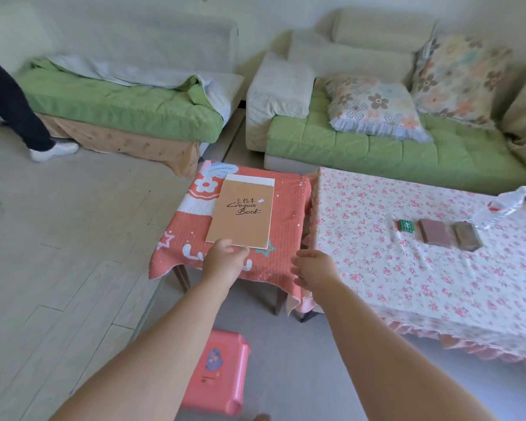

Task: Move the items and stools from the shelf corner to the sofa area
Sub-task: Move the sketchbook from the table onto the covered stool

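A tan spiral sketchbook (240, 212) marked "Croquis Book" lies flat on a small table under a coral patterned cloth (289, 205), in front of the green sofas. My left hand (225, 262) is at the book's near edge, with fingers on top and the thumb just below, pinching it. My right hand (312, 268) hovers beside it over the gap between the two tables, fingers loosely apart and holding nothing. A pink plastic stool (216, 372) stands on the floor below my arms.
A low table with a floral cloth (407, 268) stands to the right, carrying a green pack (406, 225), two brown wallets (434, 232) and a plastic bottle (501, 208). Green-cushioned sofas (119, 107) with floral pillows (374, 104) line the back. Another person's leg (12, 101) is at far left.
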A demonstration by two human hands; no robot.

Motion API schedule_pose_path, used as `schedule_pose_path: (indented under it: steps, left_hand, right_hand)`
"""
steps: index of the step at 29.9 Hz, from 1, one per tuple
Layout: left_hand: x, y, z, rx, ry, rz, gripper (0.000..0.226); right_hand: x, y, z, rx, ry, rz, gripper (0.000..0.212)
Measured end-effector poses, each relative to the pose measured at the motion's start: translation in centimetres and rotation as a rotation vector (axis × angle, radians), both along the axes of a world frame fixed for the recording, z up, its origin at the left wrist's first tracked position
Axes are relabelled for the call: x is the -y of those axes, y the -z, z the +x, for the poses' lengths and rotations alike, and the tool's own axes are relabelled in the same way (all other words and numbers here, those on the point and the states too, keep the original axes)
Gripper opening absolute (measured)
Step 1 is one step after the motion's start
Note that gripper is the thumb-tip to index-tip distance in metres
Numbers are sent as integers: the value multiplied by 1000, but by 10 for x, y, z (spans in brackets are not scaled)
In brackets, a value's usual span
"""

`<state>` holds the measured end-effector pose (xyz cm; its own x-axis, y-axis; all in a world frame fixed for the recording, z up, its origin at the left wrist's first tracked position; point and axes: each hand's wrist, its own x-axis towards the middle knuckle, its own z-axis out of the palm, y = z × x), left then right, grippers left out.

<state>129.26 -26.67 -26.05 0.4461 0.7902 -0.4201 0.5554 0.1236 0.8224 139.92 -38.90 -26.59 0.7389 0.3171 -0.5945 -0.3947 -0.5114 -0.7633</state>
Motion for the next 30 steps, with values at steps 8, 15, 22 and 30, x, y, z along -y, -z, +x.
schedule_pose_path:
  steps: [8, 15, 22, 30]
  left_hand:
    - [-7, -38, -53, 59, 33, 52, 52]
    - [-92, -54, -129, 160, 45, -7, 51]
    - [-191, -70, -212, 180, 128, 42, 47]
    - [-264, -75, -219, 179, 181, 57, 45]
  right_hand:
    - [-12, -33, -63, 17, 37, 59, 34]
    - [-85, -40, -130, 61, 58, 58, 34]
    - [-174, -42, -200, 124, 131, 49, 34]
    - [-247, -61, -218, 219, 100, 28, 30]
